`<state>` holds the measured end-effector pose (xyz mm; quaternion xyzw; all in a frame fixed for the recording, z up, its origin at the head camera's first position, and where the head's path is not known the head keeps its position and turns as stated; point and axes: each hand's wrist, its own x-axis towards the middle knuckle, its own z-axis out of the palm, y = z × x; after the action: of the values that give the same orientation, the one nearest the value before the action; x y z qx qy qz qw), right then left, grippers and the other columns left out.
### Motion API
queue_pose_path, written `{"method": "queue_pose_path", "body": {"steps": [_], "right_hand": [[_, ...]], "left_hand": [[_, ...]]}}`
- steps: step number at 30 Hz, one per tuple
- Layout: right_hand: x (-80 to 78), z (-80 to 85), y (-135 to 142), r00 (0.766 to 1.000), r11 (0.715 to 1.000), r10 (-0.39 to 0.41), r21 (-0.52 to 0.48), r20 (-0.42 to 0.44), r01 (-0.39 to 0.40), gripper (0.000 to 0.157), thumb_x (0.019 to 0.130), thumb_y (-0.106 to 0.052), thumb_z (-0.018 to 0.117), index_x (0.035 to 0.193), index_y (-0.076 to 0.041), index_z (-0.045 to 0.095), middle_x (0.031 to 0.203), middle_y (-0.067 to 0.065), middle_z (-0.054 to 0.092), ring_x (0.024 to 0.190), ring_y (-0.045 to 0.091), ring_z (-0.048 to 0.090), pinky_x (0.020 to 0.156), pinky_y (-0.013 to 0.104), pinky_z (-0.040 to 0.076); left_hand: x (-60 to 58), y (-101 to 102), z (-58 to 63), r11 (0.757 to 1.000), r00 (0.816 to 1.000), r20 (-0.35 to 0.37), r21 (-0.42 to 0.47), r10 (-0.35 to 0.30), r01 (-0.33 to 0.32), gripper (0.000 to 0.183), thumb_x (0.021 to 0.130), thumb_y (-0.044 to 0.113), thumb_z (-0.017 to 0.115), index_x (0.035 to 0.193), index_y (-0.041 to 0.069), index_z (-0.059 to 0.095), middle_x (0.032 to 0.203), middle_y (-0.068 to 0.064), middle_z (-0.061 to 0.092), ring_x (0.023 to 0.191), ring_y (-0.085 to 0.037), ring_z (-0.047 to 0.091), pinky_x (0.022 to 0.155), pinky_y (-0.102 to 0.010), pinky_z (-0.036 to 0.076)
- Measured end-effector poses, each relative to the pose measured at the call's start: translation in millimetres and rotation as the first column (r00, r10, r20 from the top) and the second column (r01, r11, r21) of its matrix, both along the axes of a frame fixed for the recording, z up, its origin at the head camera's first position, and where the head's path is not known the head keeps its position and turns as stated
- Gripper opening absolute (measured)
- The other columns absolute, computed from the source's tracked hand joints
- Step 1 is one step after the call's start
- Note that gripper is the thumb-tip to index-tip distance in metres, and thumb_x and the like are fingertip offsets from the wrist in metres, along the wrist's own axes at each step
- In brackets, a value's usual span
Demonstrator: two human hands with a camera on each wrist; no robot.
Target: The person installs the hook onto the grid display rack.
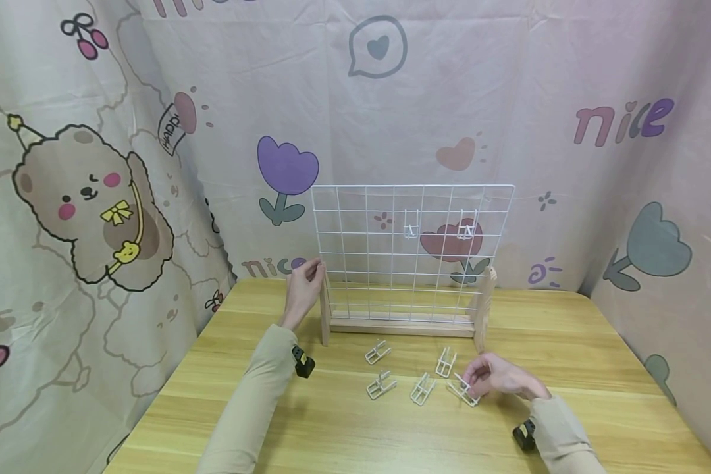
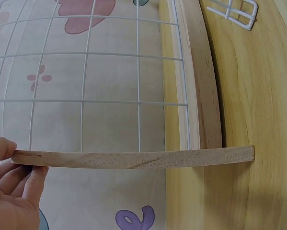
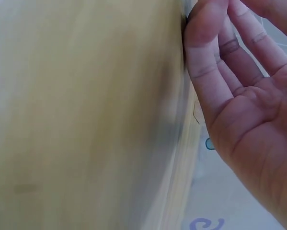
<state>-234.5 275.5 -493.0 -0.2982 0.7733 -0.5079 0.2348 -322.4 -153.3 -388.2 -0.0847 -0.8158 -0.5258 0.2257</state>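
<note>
My left hand pinches the top of the left wooden post of a stand, thumb on one side and fingers on the other. That stand holds a white wire grid panel upright. At the right front of the stand, my right hand has its thumb and fingers on a white wire hook on the table. In the right wrist view the fingertips of the right hand are bunched together, and the hook is hidden. Two similar hooks, a left one and a right one, hang on the grid's upper right.
Several other white wire hooks lie on the wooden table before the stand, among them one at the left and one in the middle. A printed curtain hangs behind the table and at both sides.
</note>
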Motion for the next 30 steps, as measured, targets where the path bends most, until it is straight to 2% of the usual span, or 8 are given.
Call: {"method": "queue_pose_path", "body": {"steps": [2, 6, 9, 18, 23, 30], "right_hand": [[0.3, 0.6, 0.0, 1.000, 1.000, -0.012, 0.007, 0.014, 0.012, 0.029, 0.079, 0.003, 0.072, 0.100, 0.020, 0.061, 0.088, 0.028, 0.071, 0.074, 0.003, 0.067, 0.065, 0.019, 0.059], [1.1, 1.5, -0.1, 0.997, 0.997, -0.067, 0.035, 0.037, 0.065, 0.027, 0.081, 0.002, 0.072, 0.100, 0.017, 0.062, 0.086, 0.008, 0.073, 0.076, 0.006, 0.067, 0.067, 0.021, 0.059], [1.8, 1.9, 0.1, 0.994, 0.993, -0.105, 0.054, 0.033, 0.103, 0.026, 0.082, 0.000, 0.073, 0.101, 0.015, 0.063, 0.087, 0.002, 0.072, 0.077, 0.006, 0.066, 0.070, 0.021, 0.058], [4.6, 6.6, -1.2, 0.993, 0.991, -0.118, 0.057, 0.004, 0.118, 0.026, 0.086, -0.004, 0.072, 0.104, 0.013, 0.064, 0.091, 0.012, 0.074, 0.077, 0.008, 0.068, 0.068, 0.024, 0.060], [6.8, 13.7, -6.0, 0.994, 0.994, -0.106, 0.023, -0.013, 0.106, 0.024, 0.087, -0.004, 0.071, 0.104, 0.012, 0.064, 0.092, 0.026, 0.072, 0.074, 0.010, 0.068, 0.064, 0.024, 0.060], [6.9, 20.3, -15.1, 0.993, 0.993, -0.115, -0.032, -0.039, 0.114, 0.029, 0.089, -0.002, 0.069, 0.108, 0.018, 0.059, 0.092, 0.032, 0.070, 0.074, 0.010, 0.071, 0.067, 0.029, 0.064]], "left_hand": [[0.1, -0.1, 0.2, 1.000, 1.000, 0.004, 0.004, -0.001, 0.001, 0.036, 0.102, 0.011, 0.058, 0.131, -0.011, 0.060, 0.129, -0.029, 0.064, 0.120, -0.040, 0.066, 0.103, -0.045, 0.055], [0.3, -0.6, 0.3, 1.000, 1.000, 0.012, 0.000, 0.000, 0.000, 0.037, 0.102, 0.012, 0.058, 0.131, -0.011, 0.059, 0.130, -0.028, 0.064, 0.120, -0.040, 0.066, 0.103, -0.045, 0.056], [0.3, -0.7, 0.4, 1.000, 1.000, 0.012, -0.003, 0.002, -0.002, 0.037, 0.102, 0.012, 0.058, 0.132, -0.010, 0.059, 0.130, -0.028, 0.064, 0.120, -0.039, 0.066, 0.103, -0.045, 0.056], [0.4, -0.5, 0.0, 1.000, 1.000, 0.014, 0.004, -0.001, 0.001, 0.036, 0.102, 0.011, 0.058, 0.131, -0.009, 0.060, 0.131, -0.028, 0.064, 0.121, -0.039, 0.066, 0.103, -0.044, 0.056], [0.6, -0.4, 0.4, 1.000, 1.000, 0.013, 0.004, 0.000, 0.000, 0.036, 0.102, 0.011, 0.058, 0.131, -0.009, 0.060, 0.130, -0.028, 0.064, 0.120, -0.039, 0.066, 0.103, -0.043, 0.056], [0.9, -0.2, 0.7, 1.000, 1.000, 0.025, 0.008, 0.000, 0.000, 0.036, 0.102, 0.012, 0.058, 0.132, -0.008, 0.060, 0.131, -0.027, 0.064, 0.121, -0.038, 0.065, 0.104, -0.043, 0.055]]}}
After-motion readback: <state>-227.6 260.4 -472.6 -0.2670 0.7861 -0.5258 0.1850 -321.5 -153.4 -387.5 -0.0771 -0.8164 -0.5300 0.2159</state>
